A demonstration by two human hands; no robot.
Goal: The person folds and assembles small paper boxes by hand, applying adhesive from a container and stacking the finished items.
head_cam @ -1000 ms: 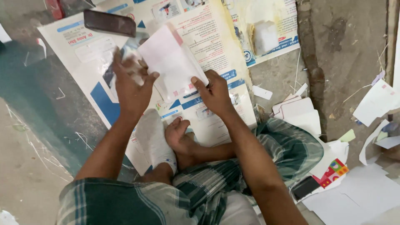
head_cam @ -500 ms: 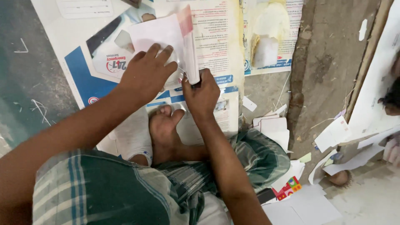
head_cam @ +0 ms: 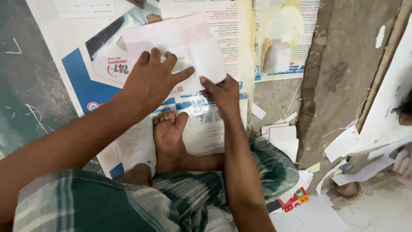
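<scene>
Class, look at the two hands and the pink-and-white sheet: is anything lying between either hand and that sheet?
Nothing visible does. The left hand lies flat on the sheet, and the right hand pinches its lower right corner. Both touch it directly, above the printed poster on the floor.

Probably a floor-level paper workshop: paper offcuts [head_cam: 343, 144] strewn about.
</scene>
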